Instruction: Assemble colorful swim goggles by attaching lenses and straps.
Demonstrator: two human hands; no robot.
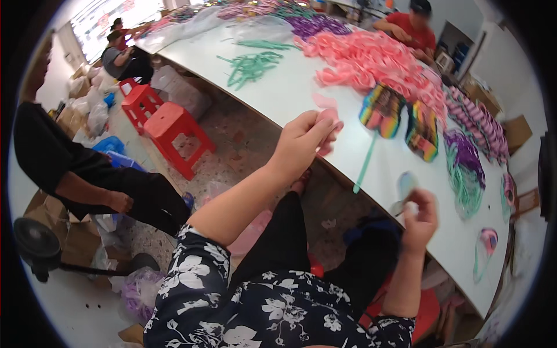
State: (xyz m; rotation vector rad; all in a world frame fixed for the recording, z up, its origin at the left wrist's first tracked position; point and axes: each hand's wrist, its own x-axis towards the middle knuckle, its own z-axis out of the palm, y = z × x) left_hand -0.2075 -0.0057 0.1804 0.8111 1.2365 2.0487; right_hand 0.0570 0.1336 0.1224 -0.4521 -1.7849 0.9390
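My left hand (301,139) is closed on a pink ribbon (326,113), held up over the near edge of the white table (284,95). Part of the ribbon sticks out above the fingertips, and more hangs below them. To the right, my right hand (422,219) is curled and smeared by motion at the table's edge. A pale, blurred rounded thing (407,182) shows just above its fingers; its kind is unclear. Beyond the hands lie two bundles of rainbow-edged printed cards (382,110) and a flat green ribbon strip (365,162).
A big heap of pink ribbons (371,61) covers the table's far side. Green ribbons (250,66) and purple-and-green bundles (466,168) lie around it. Red stools (174,130) stand left, near a person in black (87,168). Another person in red (413,32) sits across the table.
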